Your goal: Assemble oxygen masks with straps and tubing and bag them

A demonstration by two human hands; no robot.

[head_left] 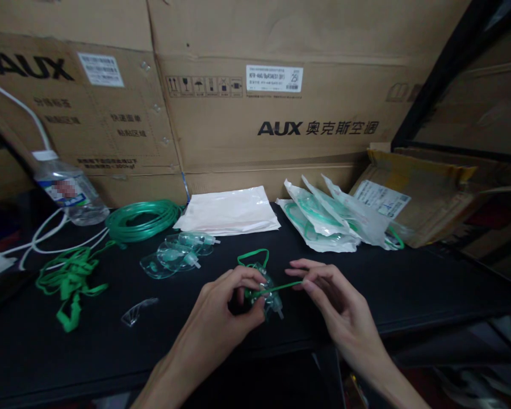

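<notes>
My left hand [234, 301] is closed on the edge of a clear green oxygen mask [273, 301], just above the black tabletop. A green elastic strap [286, 286] runs from the mask to my right hand [332, 289], whose thumb and fingers pinch its end. The strap is stretched nearly straight between both hands. Another loop of it stands up behind the mask. My left fingers hide part of the mask. More clear masks [176, 255] lie behind and to the left. A tangle of green straps [74, 278] and a small clear plastic piece [138, 311] lie at the left.
A coil of green tubing [142, 221] and a plastic bottle [70, 190] stand at the back left, near white cables. Flat white bags [230, 210] lie behind the masks. Packed bags [323, 216] with green contents lean by an open carton [421, 187]. Large cardboard boxes [221, 142] wall the back.
</notes>
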